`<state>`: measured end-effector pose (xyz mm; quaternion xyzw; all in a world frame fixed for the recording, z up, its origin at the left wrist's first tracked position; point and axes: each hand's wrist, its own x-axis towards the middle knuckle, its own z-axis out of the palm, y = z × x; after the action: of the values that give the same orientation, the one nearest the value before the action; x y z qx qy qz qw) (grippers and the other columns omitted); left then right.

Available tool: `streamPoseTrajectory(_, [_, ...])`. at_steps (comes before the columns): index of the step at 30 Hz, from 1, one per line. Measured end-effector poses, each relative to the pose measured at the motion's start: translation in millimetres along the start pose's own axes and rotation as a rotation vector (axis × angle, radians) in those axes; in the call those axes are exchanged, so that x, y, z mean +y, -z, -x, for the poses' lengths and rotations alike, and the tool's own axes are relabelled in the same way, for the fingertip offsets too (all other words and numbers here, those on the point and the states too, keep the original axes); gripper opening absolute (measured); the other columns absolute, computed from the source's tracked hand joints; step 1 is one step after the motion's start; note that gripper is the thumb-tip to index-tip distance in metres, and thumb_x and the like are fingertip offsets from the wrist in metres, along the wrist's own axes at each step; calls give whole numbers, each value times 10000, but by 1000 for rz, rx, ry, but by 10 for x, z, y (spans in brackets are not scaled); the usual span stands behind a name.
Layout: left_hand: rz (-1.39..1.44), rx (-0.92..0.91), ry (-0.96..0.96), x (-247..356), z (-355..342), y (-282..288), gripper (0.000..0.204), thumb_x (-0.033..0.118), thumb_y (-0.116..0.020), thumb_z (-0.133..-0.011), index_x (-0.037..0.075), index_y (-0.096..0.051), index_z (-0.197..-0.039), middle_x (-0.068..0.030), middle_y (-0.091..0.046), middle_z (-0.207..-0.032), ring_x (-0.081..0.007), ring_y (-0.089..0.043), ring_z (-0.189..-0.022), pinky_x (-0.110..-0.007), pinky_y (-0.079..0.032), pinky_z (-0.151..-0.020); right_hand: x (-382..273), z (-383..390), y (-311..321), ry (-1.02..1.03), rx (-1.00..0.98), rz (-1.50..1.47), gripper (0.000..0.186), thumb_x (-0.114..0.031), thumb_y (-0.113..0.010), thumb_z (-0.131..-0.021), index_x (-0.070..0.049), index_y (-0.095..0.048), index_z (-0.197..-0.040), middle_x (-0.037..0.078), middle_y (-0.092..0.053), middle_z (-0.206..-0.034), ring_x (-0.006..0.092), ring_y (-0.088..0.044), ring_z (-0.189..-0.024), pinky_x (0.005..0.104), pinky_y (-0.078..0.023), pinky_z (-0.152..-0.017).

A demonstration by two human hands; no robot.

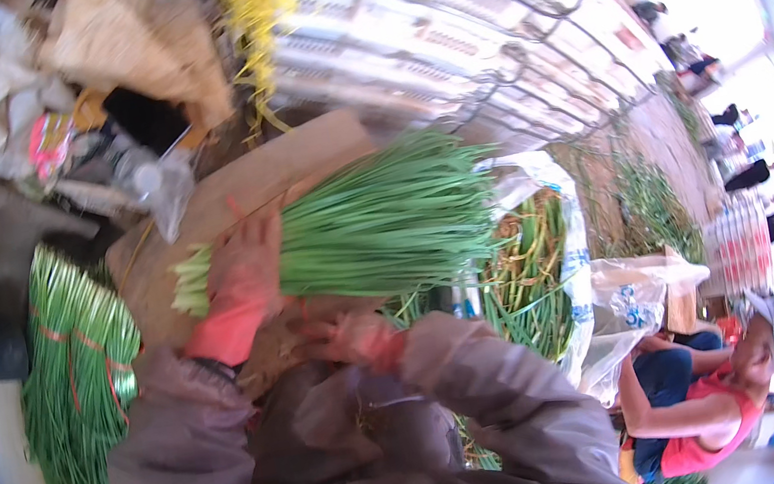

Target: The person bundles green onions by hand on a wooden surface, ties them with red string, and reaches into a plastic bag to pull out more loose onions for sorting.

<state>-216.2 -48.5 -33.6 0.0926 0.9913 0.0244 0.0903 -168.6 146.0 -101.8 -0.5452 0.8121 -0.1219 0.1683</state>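
Note:
A thick bunch of green garlic chives (383, 217) lies across a brown board in front of me, its pale cut ends to the left and its leaf tips to the right. My left hand (246, 259) is wrapped over the bunch near the cut ends, pressing it down. Just below the bunch is my right hand (354, 340), apart from the leaves; its fingers are smeared by motion. A bit of red tie (304, 308) shows between that hand and the bunch. Another red end sticks out above my left hand.
Tied chive bundles (71, 353) are stacked at my left. A white plastic bag (560, 215) with loose chives and yellowed stalks stands right of the board. A phone (147, 120) and yellow strings (256, 20) lie beyond. A seated person (701, 405) is at the lower right.

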Motion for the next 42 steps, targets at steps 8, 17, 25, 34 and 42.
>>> streamPoseTrajectory(8, [101,-134,5,-33,-180,216,1070,419,-806,-589,31,-236,-1408,-154,-409,-1346,-284,-427,-1241,-422,-370,-1000,102,20,240,-168,340,-493,269,-88,-625,-706,-173,-660,-959,53,-658,-979,323,-611,-853,385,-519,-722])
streamPoseTrajectory(17, [-25,-101,-68,-2,52,62,1214,584,-769,-566,-12,-163,-1432,-238,-346,-1382,-354,-338,-1302,-457,-319,-1044,319,-550,631,-419,669,-1140,150,57,-545,-816,8,-667,-887,95,-671,-871,130,-591,-695,242,-495,-622])
streamPoseTrajectory(25, [23,125,-2,51,72,-295,852,286,-668,-752,32,-225,-1434,-219,-407,-1338,-373,-383,-1272,-481,-322,-1047,47,-419,902,-602,648,-1201,133,-21,-562,-853,-16,-694,-861,21,-603,-695,81,-516,-616,219,-429,-561])
streamPoseTrajectory(34, [43,-44,-60,-77,23,126,733,216,-579,-797,28,-253,-1425,-222,-412,-1312,-339,-415,-1232,-417,-332,-1029,-384,-89,1013,-150,371,-512,92,-42,-613,-789,-69,-687,-836,104,-641,-763,244,-611,-666,313,-476,-604])
streamPoseTrajectory(42, [-4,62,-96,-132,100,-244,595,370,-495,-887,52,-367,-1373,-217,-357,-1374,-338,-360,-1288,-439,-250,-1091,352,-954,1205,-237,572,-445,69,-72,-656,-782,-48,-675,-844,97,-661,-793,194,-623,-724,284,-486,-641])
